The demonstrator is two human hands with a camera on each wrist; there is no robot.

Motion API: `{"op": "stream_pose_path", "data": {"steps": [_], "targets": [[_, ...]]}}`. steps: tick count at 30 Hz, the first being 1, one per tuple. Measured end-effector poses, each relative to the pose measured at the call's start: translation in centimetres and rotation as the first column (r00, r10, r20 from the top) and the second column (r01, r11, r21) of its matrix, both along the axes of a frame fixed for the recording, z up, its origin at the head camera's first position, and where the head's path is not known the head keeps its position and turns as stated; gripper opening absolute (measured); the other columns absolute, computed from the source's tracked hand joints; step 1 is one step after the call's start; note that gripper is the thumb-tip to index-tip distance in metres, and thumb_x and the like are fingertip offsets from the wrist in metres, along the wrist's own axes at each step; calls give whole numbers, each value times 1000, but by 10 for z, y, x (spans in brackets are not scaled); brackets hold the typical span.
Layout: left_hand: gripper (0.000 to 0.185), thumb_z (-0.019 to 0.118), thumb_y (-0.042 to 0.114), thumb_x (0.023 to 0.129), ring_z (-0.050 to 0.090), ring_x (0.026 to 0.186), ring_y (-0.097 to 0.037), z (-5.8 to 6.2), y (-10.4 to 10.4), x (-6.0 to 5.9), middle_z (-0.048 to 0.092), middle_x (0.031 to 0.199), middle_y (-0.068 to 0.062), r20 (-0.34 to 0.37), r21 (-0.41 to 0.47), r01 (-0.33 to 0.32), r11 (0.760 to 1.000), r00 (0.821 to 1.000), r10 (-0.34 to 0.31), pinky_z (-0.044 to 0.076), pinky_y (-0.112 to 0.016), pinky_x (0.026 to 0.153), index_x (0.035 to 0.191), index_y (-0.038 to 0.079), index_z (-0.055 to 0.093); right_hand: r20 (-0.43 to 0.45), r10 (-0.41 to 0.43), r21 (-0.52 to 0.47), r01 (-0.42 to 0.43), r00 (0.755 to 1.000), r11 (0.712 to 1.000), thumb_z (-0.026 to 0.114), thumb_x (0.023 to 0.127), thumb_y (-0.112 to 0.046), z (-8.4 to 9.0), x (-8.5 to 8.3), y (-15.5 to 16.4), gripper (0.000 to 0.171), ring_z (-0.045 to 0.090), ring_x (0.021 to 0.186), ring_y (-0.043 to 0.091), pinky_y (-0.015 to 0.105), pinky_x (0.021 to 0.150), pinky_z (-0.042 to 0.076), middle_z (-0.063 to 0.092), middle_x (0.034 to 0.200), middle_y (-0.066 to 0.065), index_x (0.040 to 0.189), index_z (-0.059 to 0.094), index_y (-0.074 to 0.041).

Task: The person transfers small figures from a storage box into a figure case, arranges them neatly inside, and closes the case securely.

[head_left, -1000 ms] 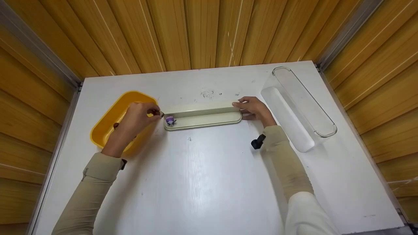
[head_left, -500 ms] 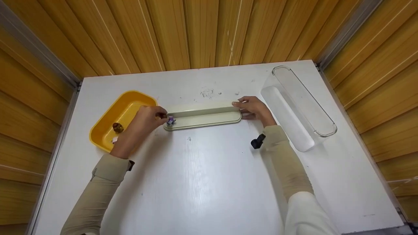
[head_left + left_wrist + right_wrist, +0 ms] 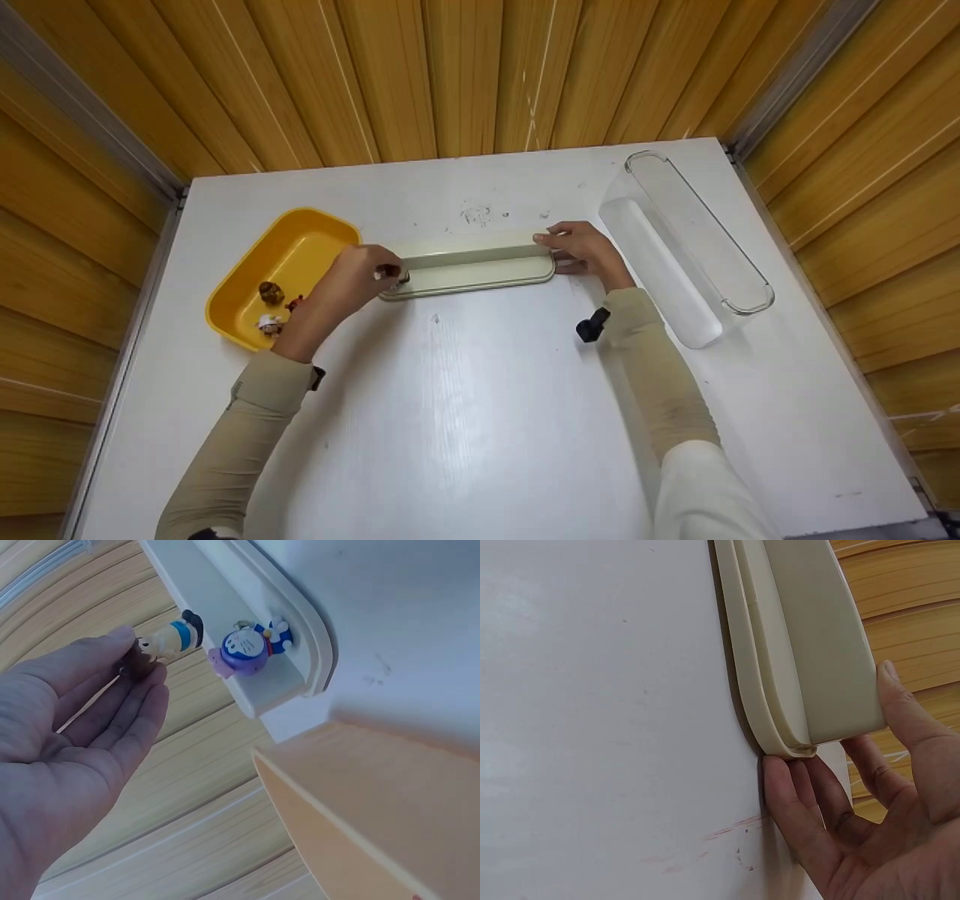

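Note:
My left hand (image 3: pixel 346 289) is over the left end of a cream, long narrow tray with a raised back (image 3: pixel 480 277). Between thumb and fingertips it pinches a small toy figurine (image 3: pixel 174 639), brown at the head, with a cream body, a blue band and dark feet. In the left wrist view a blue cat figurine with a purple hat (image 3: pixel 246 652) sits in the tray's end, close to the held one; the hand hides it in the head view. My right hand (image 3: pixel 589 251) grips the tray's right end, thumb at the raised back, fingers at the rounded end.
A yellow bin (image 3: pixel 244 259) at the left holds several figurines, among them a brown one (image 3: pixel 271 292) and a white-capped one (image 3: pixel 270 325). To the right stands a clear long container (image 3: pixel 675 255). Wood-patterned panels (image 3: pixel 465 75) border the white table (image 3: pixel 450 405).
My left hand has carried the figurine rightward from the yellow bin's edge to over the tray's left end, uncovering figurines in the bin. My right hand stays at the tray's right end.

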State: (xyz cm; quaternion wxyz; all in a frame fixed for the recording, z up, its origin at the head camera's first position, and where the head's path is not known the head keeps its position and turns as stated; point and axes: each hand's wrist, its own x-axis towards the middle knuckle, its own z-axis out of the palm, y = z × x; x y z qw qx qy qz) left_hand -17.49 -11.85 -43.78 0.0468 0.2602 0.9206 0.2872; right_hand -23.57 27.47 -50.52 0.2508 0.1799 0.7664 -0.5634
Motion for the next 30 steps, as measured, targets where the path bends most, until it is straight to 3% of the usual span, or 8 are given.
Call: {"op": "stream_pose_path", "data": {"steps": [5, 9, 17, 24, 30], "targets": [[19, 76, -4, 87, 71, 92, -28, -7, 9, -1, 75, 104, -16, 2, -24, -10, 1000, 1000, 10, 61, -40, 84, 106, -1, 78, 4, -2, 1, 2, 1000, 1000, 79, 89, -39, 0, 0, 0, 60, 65, 107, 21, 34, 85, 59, 59, 129, 8, 138, 56, -13], [17, 76, -1, 89, 71, 89, -27, -13, 17, -3, 76, 102, -15, -35, -37, -4, 999, 999, 3, 61, -39, 84, 105, 0, 78, 3, -1, -2, 1, 1000, 1000, 78, 90, -39, 0, 0, 0, 55, 66, 105, 21, 34, 85, 60, 61, 127, 8, 135, 58, -13], [18, 74, 5, 92, 68, 89, -23, -21, 31, -7, 76, 105, -9, -13, -100, -30, 995, 999, 29, 60, -37, 84, 109, 6, 79, 0, 0, -7, 0, 1000, 1000, 79, 89, -38, 0, 0, 0, 62, 64, 113, 25, 36, 89, 59, 57, 132, 11, 139, 54, -11], [11, 67, 4, 97, 59, 80, -22, -31, 39, -13, 74, 95, -8, -26, -100, -12, 995, 1000, 10, 52, -32, 68, 103, 4, 77, -8, 6, 7, -6, 1000, 1000, 78, 90, -39, -1, 0, 1, 64, 63, 115, 26, 36, 89, 59, 56, 134, 11, 141, 53, -11], [9, 65, 2, 98, 57, 77, -22, -35, 42, -15, 69, 88, -8, -19, -119, -24, 993, 1000, 22, 46, -31, 63, 98, 1, 74, -21, 7, -3, -8, 1000, 1000, 79, 89, -39, -2, 1, 0, 58, 66, 108, 24, 36, 86, 60, 60, 129, 11, 135, 57, -11]]}}
